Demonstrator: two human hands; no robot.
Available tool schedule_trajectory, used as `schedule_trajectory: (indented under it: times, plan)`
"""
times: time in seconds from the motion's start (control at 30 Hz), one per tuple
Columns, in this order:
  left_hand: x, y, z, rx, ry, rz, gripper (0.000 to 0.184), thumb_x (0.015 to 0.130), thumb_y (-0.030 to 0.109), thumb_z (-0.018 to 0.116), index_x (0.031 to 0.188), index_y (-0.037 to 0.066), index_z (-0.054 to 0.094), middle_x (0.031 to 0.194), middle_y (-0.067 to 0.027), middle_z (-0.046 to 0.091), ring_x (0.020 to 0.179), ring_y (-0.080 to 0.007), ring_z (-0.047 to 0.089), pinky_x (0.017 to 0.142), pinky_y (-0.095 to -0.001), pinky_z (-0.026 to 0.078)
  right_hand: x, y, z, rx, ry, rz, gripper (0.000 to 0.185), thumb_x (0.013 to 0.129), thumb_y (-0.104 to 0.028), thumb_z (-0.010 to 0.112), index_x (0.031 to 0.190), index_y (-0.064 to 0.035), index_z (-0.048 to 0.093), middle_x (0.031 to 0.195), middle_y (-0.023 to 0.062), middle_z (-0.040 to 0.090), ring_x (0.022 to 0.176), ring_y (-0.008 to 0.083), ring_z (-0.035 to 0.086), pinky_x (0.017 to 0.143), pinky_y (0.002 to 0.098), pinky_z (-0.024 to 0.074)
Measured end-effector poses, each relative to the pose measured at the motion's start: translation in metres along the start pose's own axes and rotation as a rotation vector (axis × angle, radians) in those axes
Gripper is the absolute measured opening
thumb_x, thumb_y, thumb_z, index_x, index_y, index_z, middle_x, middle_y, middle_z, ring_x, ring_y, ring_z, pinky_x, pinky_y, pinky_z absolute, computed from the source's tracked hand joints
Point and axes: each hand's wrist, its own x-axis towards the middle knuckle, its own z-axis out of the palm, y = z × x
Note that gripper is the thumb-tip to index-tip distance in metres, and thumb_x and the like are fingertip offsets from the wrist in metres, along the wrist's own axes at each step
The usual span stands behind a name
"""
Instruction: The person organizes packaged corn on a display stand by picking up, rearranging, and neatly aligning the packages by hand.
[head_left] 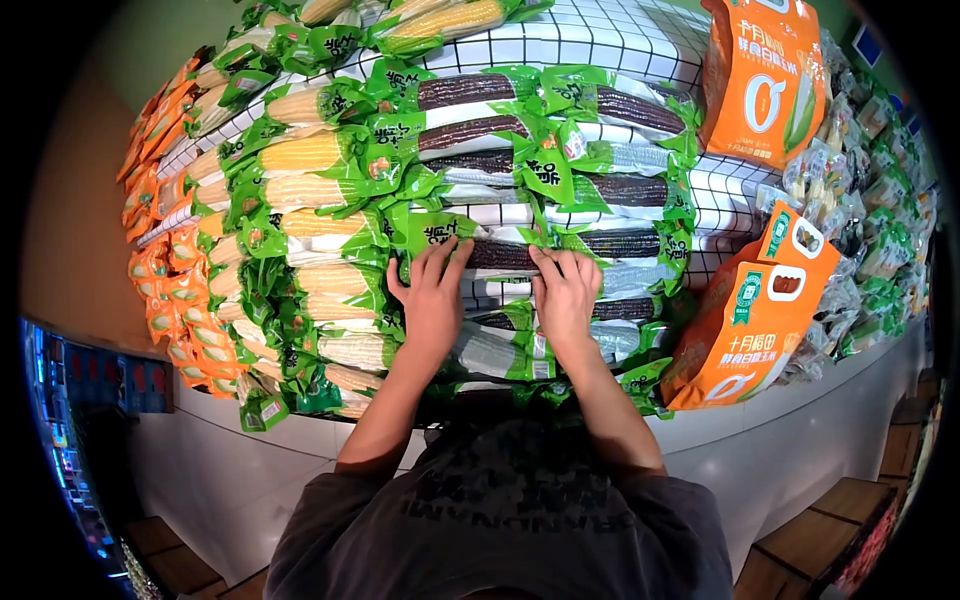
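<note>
A vacuum-packed black corn cob (pixel 500 255) in a green-ended clear bag lies crosswise among others on the display. My left hand (pixel 432 290) is on its left green end, fingers bent over the plastic and thumb apart at the left. On its right end, my right hand (pixel 568 300) pinches the bag between thumb and fingers. Further black corn packs (pixel 470 135) lie in rows above it, and one black corn pack (pixel 610 243) is just to the right. Yellow corn packs (pixel 305 152) are stacked to the left. My palms hide parts of the lower packs.
Orange carry bags (pixel 735 335) stand at the right front, and another orange bag (pixel 762 85) at the right back. Small orange packs (pixel 190 320) line the left edge. A black-and-white checked cloth (pixel 590 40) lies beneath the packs. Clear-bagged goods (pixel 880 200) fill the far right.
</note>
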Motion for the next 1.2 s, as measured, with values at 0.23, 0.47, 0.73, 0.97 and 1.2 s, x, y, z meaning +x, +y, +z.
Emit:
schedule_trajectory:
  times: [0.23,0.47,0.73,0.97,1.2]
  plan:
    - [-0.022,-0.001,-0.006,0.012,0.015,-0.008,0.074,0.083,0.003,0.069,0.152,0.027,0.057,0.164,-0.0094,0.042,0.150,-0.0357,0.035,0.121,-0.0636,0.013,-0.004,-0.005,-0.009,0.030,-0.061,-0.008,0.059,0.079,-0.017,0.088,0.135,-0.0127,0.070,0.133,0.0096,0.060,0.125,0.0363,0.049,0.112,0.0524,0.0368]
    - [-0.034,-0.010,-0.004,0.038,0.010,0.037,0.064,0.085,0.007,0.072,0.145,0.030,0.064,0.165,-0.0100,0.043,0.149,-0.0353,0.038,0.121,-0.0606,0.015,-0.007,-0.011,-0.004,0.094,-0.050,-0.092,0.065,0.078,-0.028,0.091,0.138,-0.0155,0.068,0.142,0.0105,0.052,0.131,0.0362,0.046,0.117,0.0637,0.0287]
    - [-0.034,-0.009,-0.010,0.018,-0.125,0.033,0.072,0.086,0.007,0.075,0.153,0.028,0.056,0.160,-0.0004,0.049,0.142,-0.0247,0.048,0.121,-0.0628,0.016,-0.006,-0.014,-0.007,0.101,-0.144,-0.091,0.066,0.081,-0.033,0.089,0.141,-0.0179,0.067,0.144,0.0100,0.053,0.135,0.0349,0.044,0.119,0.0632,0.0236]
    - [-0.042,-0.006,-0.011,-0.011,-0.090,0.030,0.073,0.085,0.005,0.072,0.151,0.029,0.058,0.158,-0.0010,0.051,0.141,-0.0234,0.048,0.120,-0.0639,0.019,-0.005,-0.022,-0.009,0.077,-0.167,-0.095,0.065,0.083,-0.033,0.087,0.143,-0.0179,0.066,0.146,0.0094,0.053,0.138,0.0346,0.044,0.120,0.0641,0.0198]
    - [-0.049,-0.006,-0.013,-0.019,-0.044,0.048,0.070,0.082,0.005,0.073,0.148,0.026,0.061,0.152,-0.0011,0.055,0.140,-0.0239,0.049,0.121,-0.0578,0.020,-0.007,-0.023,-0.010,0.074,-0.184,-0.084,0.069,0.078,-0.033,0.091,0.142,-0.0185,0.067,0.148,0.0077,0.052,0.141,0.0337,0.042,0.121,0.0637,0.0172]
